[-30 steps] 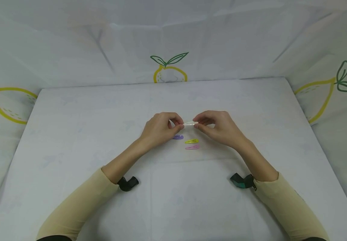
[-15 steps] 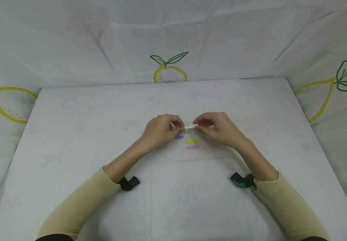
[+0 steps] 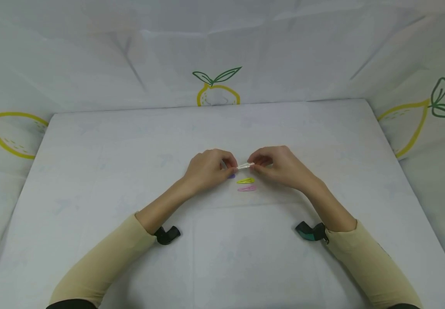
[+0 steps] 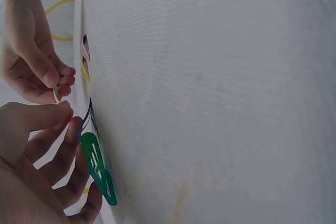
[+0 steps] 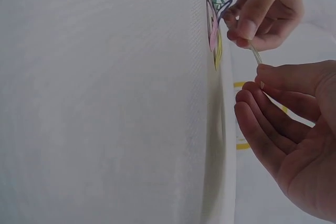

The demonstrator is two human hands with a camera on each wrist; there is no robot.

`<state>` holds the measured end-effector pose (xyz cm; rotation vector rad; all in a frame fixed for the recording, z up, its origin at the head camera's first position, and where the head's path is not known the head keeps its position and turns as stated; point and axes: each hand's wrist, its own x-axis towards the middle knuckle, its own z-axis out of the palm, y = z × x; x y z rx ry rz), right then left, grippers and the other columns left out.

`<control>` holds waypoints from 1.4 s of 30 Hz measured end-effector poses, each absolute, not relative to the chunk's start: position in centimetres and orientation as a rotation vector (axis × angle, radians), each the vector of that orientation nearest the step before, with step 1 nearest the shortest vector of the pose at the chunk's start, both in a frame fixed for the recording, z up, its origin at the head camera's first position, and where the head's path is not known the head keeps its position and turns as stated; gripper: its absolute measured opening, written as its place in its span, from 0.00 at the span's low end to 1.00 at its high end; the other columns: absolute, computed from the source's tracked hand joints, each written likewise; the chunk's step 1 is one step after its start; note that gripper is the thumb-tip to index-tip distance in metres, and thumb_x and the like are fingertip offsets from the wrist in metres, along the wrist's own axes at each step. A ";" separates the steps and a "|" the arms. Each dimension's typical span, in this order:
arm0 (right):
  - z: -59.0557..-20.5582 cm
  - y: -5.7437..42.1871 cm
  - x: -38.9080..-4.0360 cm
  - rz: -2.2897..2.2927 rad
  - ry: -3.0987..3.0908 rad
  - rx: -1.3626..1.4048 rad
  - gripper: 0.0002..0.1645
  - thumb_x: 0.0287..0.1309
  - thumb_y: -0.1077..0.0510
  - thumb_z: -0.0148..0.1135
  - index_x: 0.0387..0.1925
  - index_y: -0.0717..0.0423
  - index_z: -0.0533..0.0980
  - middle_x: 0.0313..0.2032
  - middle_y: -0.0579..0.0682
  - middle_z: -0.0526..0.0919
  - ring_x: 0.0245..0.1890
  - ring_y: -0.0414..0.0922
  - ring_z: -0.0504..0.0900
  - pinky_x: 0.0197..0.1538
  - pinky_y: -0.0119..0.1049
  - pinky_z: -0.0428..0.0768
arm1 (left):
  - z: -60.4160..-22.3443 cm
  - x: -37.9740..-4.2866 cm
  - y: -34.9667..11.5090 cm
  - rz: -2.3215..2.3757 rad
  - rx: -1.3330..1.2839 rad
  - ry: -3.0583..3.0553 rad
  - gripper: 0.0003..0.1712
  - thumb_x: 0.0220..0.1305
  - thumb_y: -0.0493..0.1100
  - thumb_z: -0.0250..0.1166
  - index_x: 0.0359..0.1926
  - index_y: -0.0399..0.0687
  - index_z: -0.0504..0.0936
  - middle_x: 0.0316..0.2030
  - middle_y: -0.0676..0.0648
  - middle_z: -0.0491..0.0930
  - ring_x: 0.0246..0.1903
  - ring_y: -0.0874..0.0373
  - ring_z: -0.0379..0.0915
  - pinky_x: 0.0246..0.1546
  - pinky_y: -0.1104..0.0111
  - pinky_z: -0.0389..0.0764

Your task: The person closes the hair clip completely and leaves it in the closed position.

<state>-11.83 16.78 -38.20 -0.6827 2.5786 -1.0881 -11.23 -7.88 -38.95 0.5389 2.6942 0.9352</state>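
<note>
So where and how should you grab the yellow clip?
Probably by its broader right end, pinched from the right. The yellow clip narrows leftward, where the left hand and purple clip are, and the pink clip lies close on its near side.

white hair clip (image 3: 245, 165) | slim — slightly tilted | pinched at both ends — aloft

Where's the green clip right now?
In the left wrist view's lower left, the green clip lies beside the left hand, next to the purple clip.
</note>
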 end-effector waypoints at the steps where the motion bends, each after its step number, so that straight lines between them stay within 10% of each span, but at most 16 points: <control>1: -38.2 16.8 -11.8 -1.082 2.580 -0.685 0.09 0.68 0.67 0.68 0.46 0.58 0.88 0.44 0.51 0.93 0.42 0.45 0.90 0.53 0.43 0.88 | -39.0 -11.3 -7.9 0.929 0.541 2.695 0.03 0.71 0.46 0.72 0.38 0.60 0.92 0.34 0.57 0.89 0.30 0.59 0.78 0.30 0.65 0.72; 42: -38.2 16.7 -12.4 -0.993 2.514 -0.621 0.05 0.65 0.63 0.74 0.42 0.55 0.90 0.37 0.48 0.93 0.39 0.41 0.89 0.48 0.31 0.85 | -39.2 -11.7 -7.2 0.781 0.590 2.708 0.02 0.69 0.48 0.75 0.39 0.58 0.92 0.35 0.58 0.91 0.34 0.60 0.79 0.35 0.64 0.69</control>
